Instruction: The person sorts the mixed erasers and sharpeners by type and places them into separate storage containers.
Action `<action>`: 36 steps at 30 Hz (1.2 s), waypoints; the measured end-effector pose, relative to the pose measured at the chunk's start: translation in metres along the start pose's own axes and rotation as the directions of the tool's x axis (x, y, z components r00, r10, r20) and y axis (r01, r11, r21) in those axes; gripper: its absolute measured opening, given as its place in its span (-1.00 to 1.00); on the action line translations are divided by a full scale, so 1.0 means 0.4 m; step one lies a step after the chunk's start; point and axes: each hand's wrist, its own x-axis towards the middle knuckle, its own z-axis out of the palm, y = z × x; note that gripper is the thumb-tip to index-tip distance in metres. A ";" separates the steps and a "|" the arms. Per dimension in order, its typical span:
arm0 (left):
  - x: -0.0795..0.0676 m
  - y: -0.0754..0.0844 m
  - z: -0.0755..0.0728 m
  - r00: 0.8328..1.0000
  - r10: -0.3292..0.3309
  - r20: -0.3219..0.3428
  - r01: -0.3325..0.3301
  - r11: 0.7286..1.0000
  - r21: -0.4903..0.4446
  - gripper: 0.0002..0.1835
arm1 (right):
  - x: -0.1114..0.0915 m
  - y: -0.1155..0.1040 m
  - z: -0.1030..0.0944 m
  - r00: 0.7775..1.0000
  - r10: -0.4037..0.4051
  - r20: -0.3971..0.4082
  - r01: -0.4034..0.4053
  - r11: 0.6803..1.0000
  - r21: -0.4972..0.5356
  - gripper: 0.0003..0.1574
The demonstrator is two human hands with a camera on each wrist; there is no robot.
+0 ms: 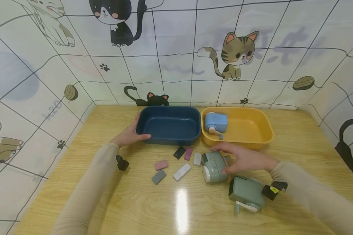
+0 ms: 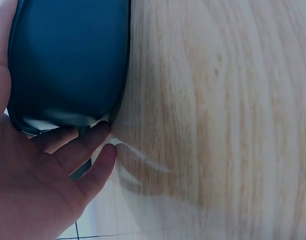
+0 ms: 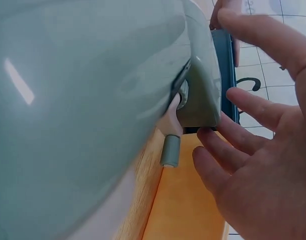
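My left hand (image 1: 131, 134) grips the left end of a dark blue bin (image 1: 170, 142), with the thumb along its front and the fingers round the end wall (image 2: 68, 65). My right hand (image 1: 243, 158) is at a green hand-crank pencil sharpener (image 1: 217, 168), its thumb and fingers spread about the body. In the right wrist view those fingers are loosely extended beside the sharpener (image 3: 203, 95); contact is hard to tell. Below the right wrist stands a second green crank sharpener (image 1: 247, 192), its handle toward the front.
A yellow bin (image 1: 253, 125) adjoins the blue one and holds a blue crank sharpener (image 1: 217, 122). In front lie several erasers: a black one (image 1: 179, 152), a purple one (image 1: 188, 154), a pink one (image 1: 161, 165), a grey one (image 1: 159, 177) and a long white one (image 1: 182, 172).
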 end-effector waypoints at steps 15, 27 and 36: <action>0.003 -0.006 -0.001 1.000 0.001 0.007 -0.001 1.000 -0.006 0.27 | 0.012 0.006 -0.004 0.979 0.092 0.181 -0.108 0.991 0.084 0.22; 0.000 -0.004 -0.001 1.000 -0.003 -0.001 0.003 1.000 -0.014 0.27 | 0.038 0.000 -0.010 0.956 0.153 0.251 -0.173 0.983 0.058 0.24; -0.004 0.003 -0.003 1.000 -0.010 0.011 0.011 1.000 -0.026 0.26 | 0.051 0.003 -0.008 0.940 0.179 0.289 -0.204 0.977 0.058 0.26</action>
